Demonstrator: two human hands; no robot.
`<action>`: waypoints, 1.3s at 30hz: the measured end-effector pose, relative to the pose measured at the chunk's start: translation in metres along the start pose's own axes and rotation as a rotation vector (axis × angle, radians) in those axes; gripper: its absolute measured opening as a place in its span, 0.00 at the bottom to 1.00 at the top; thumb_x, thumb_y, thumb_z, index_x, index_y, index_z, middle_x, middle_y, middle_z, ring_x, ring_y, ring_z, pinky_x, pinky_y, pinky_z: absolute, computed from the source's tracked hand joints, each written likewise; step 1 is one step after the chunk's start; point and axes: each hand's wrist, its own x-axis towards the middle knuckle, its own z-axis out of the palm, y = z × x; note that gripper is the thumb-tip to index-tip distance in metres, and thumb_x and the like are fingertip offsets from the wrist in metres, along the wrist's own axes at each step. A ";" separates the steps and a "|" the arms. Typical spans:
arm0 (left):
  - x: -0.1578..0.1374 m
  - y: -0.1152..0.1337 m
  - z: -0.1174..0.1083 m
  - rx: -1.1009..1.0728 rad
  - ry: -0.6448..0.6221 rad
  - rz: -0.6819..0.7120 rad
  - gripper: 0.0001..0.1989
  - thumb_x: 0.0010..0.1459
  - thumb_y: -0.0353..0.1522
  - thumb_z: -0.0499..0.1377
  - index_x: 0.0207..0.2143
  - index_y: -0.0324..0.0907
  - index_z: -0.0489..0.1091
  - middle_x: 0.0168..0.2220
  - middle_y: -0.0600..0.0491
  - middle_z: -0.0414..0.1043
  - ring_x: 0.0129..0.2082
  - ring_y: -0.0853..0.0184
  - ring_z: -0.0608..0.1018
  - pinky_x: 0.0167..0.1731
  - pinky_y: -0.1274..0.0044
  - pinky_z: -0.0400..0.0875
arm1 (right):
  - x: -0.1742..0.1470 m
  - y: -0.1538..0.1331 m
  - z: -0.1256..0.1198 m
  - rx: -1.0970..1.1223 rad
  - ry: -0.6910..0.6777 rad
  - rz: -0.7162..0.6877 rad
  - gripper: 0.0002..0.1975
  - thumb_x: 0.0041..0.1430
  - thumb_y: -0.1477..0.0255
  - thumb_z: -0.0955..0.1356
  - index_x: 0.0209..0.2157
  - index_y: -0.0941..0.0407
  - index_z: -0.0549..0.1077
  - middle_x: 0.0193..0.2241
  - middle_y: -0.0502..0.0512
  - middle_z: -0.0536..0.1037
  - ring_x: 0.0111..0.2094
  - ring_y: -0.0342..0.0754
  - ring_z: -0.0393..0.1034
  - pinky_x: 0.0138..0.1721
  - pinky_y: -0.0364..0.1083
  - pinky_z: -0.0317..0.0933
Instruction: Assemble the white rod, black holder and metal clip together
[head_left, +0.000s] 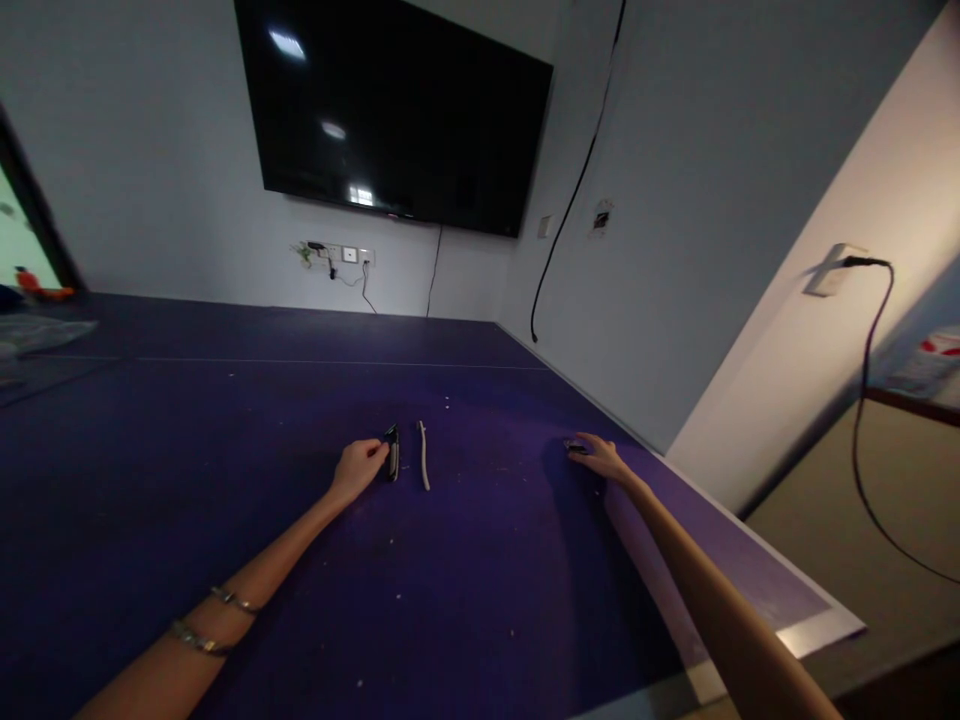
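My left hand [361, 468] is closed, its fingertips pinched at the left side of a razor [394, 460] with a dark head and a black-and-grey handle. Just right of it a pale toothbrush [424, 460] lies lengthwise on the purple tabletop [465, 560], apart from both hands. Over to the right, my right hand [598, 456] has its fingers around a small dark, partly shiny object [575, 447] at the table surface. The fingers cover part of that object, so its kind does not show.
A wall edge [600, 400] borders the table on the right, with a black cable [570, 215] hanging there. Clear plastic [45, 332] lies at the far left. A large screen [397, 110] hangs over sockets [349, 255]. Another cord [862, 430] droops at the right.
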 end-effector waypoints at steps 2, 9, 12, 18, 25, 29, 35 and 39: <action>0.000 0.000 0.000 -0.003 -0.001 0.010 0.18 0.52 0.40 0.47 0.15 0.40 0.62 0.15 0.57 0.57 0.18 0.71 0.63 0.22 0.79 0.48 | 0.002 0.002 0.001 0.012 -0.024 0.004 0.24 0.46 0.66 0.68 0.47 0.56 0.70 0.48 0.58 0.73 0.52 0.56 0.63 0.54 0.56 0.47; -0.001 0.001 -0.001 -0.010 -0.011 -0.002 0.18 0.53 0.41 0.47 0.15 0.41 0.62 0.15 0.58 0.58 0.19 0.71 0.64 0.22 0.79 0.49 | 0.005 0.008 -0.001 0.090 -0.098 -0.010 0.22 0.45 0.71 0.68 0.46 0.55 0.72 0.44 0.55 0.76 0.47 0.52 0.68 0.51 0.52 0.55; -0.001 0.001 -0.001 -0.011 -0.005 0.000 0.18 0.52 0.41 0.47 0.15 0.41 0.62 0.15 0.57 0.57 0.19 0.70 0.64 0.22 0.79 0.49 | 0.005 0.011 -0.002 0.132 -0.110 -0.022 0.23 0.45 0.70 0.68 0.47 0.56 0.71 0.44 0.56 0.76 0.46 0.53 0.69 0.50 0.52 0.57; 0.000 -0.001 0.001 -0.015 -0.008 -0.007 0.18 0.51 0.41 0.47 0.15 0.40 0.62 0.15 0.57 0.57 0.18 0.71 0.63 0.22 0.79 0.49 | 0.004 0.016 -0.002 0.224 -0.126 -0.072 0.27 0.46 0.71 0.68 0.51 0.60 0.67 0.47 0.62 0.73 0.46 0.52 0.69 0.49 0.50 0.60; 0.000 -0.002 0.002 -0.022 -0.010 -0.001 0.19 0.52 0.41 0.47 0.15 0.40 0.62 0.15 0.57 0.57 0.18 0.71 0.63 0.22 0.79 0.49 | 0.007 0.009 0.002 0.313 -0.041 -0.081 0.31 0.43 0.72 0.70 0.52 0.61 0.64 0.45 0.64 0.74 0.45 0.53 0.70 0.48 0.50 0.61; -0.001 -0.001 0.001 -0.014 -0.011 0.001 0.19 0.52 0.41 0.47 0.15 0.40 0.62 0.14 0.58 0.56 0.18 0.71 0.63 0.22 0.79 0.49 | 0.011 -0.016 0.010 0.324 0.006 -0.135 0.33 0.44 0.70 0.71 0.53 0.60 0.62 0.45 0.63 0.74 0.46 0.52 0.69 0.49 0.50 0.60; 0.000 0.000 0.002 -0.004 -0.022 -0.017 0.19 0.53 0.41 0.47 0.16 0.40 0.63 0.16 0.57 0.59 0.20 0.70 0.65 0.23 0.79 0.51 | 0.017 -0.086 0.031 0.346 0.032 -0.308 0.33 0.43 0.69 0.72 0.53 0.56 0.63 0.42 0.60 0.76 0.44 0.54 0.70 0.48 0.53 0.60; -0.001 0.002 0.001 -0.019 -0.019 -0.035 0.19 0.52 0.40 0.47 0.15 0.40 0.63 0.16 0.57 0.59 0.20 0.70 0.65 0.23 0.79 0.51 | 0.017 -0.135 0.050 0.336 0.030 -0.382 0.33 0.43 0.66 0.72 0.53 0.56 0.64 0.42 0.59 0.75 0.45 0.53 0.68 0.48 0.53 0.59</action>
